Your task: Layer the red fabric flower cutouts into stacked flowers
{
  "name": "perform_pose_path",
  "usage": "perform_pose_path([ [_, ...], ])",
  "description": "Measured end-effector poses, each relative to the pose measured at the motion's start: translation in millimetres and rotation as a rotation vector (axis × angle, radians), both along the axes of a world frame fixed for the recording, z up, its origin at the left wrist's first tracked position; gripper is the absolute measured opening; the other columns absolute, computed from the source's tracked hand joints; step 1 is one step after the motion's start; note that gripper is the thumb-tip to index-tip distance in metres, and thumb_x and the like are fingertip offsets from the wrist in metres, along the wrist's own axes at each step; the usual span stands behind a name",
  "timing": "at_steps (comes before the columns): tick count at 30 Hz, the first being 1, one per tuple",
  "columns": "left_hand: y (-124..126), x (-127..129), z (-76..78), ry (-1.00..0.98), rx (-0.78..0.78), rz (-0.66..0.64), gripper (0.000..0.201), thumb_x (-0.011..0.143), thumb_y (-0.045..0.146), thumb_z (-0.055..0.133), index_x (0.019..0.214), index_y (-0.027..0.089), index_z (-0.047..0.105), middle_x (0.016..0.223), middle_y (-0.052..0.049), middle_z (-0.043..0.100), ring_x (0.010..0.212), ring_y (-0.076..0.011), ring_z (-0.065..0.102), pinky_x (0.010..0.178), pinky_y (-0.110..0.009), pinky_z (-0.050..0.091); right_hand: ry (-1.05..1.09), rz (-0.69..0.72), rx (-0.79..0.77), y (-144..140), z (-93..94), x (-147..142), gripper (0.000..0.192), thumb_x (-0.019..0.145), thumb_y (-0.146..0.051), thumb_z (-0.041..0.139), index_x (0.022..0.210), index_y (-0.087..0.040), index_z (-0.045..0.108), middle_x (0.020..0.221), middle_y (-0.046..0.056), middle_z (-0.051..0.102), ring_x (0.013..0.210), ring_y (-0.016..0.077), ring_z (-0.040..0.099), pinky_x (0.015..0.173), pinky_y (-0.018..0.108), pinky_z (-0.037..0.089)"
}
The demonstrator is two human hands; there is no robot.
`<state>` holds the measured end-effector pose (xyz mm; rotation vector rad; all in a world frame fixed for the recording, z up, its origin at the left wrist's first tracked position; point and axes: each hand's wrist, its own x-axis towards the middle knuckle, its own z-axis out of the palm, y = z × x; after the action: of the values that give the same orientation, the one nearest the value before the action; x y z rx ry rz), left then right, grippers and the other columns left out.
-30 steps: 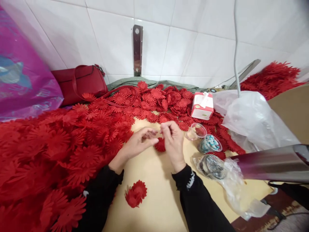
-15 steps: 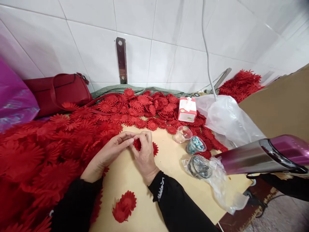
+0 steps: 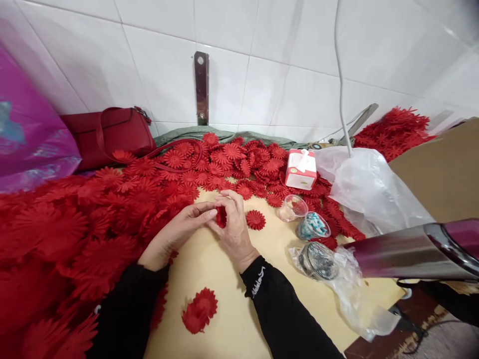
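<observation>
Both hands met over the bare patch of the tabletop (image 3: pixel 224 309). The left hand (image 3: pixel 175 232) and the right hand (image 3: pixel 234 224) pinched one small red fabric flower (image 3: pixel 221 216) between their fingertips, close together. A loose flower (image 3: pixel 255 219) lay flat just at 3 o'clock of the right hand. A small stack of flowers (image 3: pixel 200 310) sat at 6 o'clock, between the black sleeves. The big red pile of flowers (image 3: pixel 93 214) spread from 9 to 12 o'clock.
</observation>
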<state>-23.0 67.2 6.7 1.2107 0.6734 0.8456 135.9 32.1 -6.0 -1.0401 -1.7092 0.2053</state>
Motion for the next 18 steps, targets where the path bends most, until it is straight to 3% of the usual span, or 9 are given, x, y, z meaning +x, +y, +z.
perform_pose_path([
  [3, -0.2, 0.8, 0.9, -0.043, -0.023, -0.052, 0.041, 0.080, 0.039, 0.086, 0.115, 0.017, 0.079, 0.115, -0.009, 0.079, 0.101, -0.0237, 0.073, 0.092, -0.034, 0.056, -0.023, 0.033, -0.007, 0.5, -1.5, -0.7, 0.028, 0.092, -0.026, 0.074, 0.117, -0.024, 0.061, 0.135, 0.015, 0.059, 0.134, 0.0281, 0.056, 0.117, 0.050, 0.047],
  [5, -0.1, 1.8, -0.5, -0.061, -0.022, -0.019, 0.040, 0.078, 0.035, 0.088, 0.112, 0.016, 0.079, 0.111, -0.008, 0.079, 0.096, -0.0213, 0.073, 0.087, -0.031, 0.057, -0.058, 0.004, -0.027, -0.3, -2.0, 0.5, 0.033, 0.088, -0.030, 0.079, 0.116, -0.024, 0.063, 0.142, 0.016, 0.057, 0.138, 0.0324, 0.053, 0.118, 0.056, 0.043],
  [8, 0.7, 3.5, -5.9, -0.078, -0.038, 0.063, 0.043, 0.076, 0.030, 0.090, 0.114, 0.015, 0.074, 0.104, -0.007, 0.078, 0.088, -0.0173, 0.073, 0.080, -0.026, 0.056, -0.108, 0.007, -0.059, -2.5, -1.9, 3.0, 0.052, 0.084, -0.035, 0.084, 0.131, -0.028, 0.061, 0.152, 0.016, 0.053, 0.147, 0.0358, 0.046, 0.123, 0.061, 0.035],
  [11, 2.5, 5.6, -12.4, -0.095, -0.031, 0.074, 0.055, 0.075, 0.030, 0.092, 0.121, 0.017, 0.066, 0.092, -0.002, 0.076, 0.071, -0.0116, 0.068, 0.066, -0.021, 0.053, -0.104, 0.130, -0.091, -1.9, -3.1, 6.3, 0.070, 0.084, -0.037, 0.085, 0.146, -0.031, 0.052, 0.160, 0.014, 0.049, 0.152, 0.0330, 0.043, 0.125, 0.059, 0.034],
  [13, 3.8, 7.3, -15.1, -0.100, 0.001, 0.081, 0.059, 0.073, 0.030, 0.093, 0.122, 0.017, 0.063, 0.092, -0.002, 0.074, 0.073, -0.0113, 0.069, 0.069, -0.021, 0.054, -0.085, 0.220, -0.105, 0.3, -4.5, 8.3, 0.062, 0.084, -0.036, 0.085, 0.139, -0.031, 0.058, 0.152, 0.011, 0.059, 0.151, 0.0313, 0.046, 0.125, 0.058, 0.035],
  [15, 4.4, 8.4, -15.8, -0.097, 0.008, 0.095, 0.065, 0.069, 0.030, 0.095, 0.122, 0.017, 0.060, 0.096, -0.003, 0.075, 0.081, -0.0132, 0.071, 0.077, -0.024, 0.056, -0.048, 0.262, -0.111, 2.3, -5.4, 9.2, 0.039, 0.086, -0.036, 0.084, 0.120, -0.030, 0.066, 0.135, 0.008, 0.071, 0.147, 0.0306, 0.050, 0.123, 0.058, 0.037],
  [18, 3.4, 7.7, -14.6, -0.108, -0.025, 0.100, 0.070, 0.066, 0.030, 0.098, 0.123, 0.018, 0.058, 0.108, -0.007, 0.075, 0.095, -0.0178, 0.073, 0.089, -0.030, 0.056, 0.061, 0.232, -0.144, 2.1, -3.9, 7.8, 0.024, 0.086, -0.038, 0.084, 0.096, -0.027, 0.065, 0.114, 0.006, 0.077, 0.133, 0.0306, 0.061, 0.115, 0.054, 0.044],
])
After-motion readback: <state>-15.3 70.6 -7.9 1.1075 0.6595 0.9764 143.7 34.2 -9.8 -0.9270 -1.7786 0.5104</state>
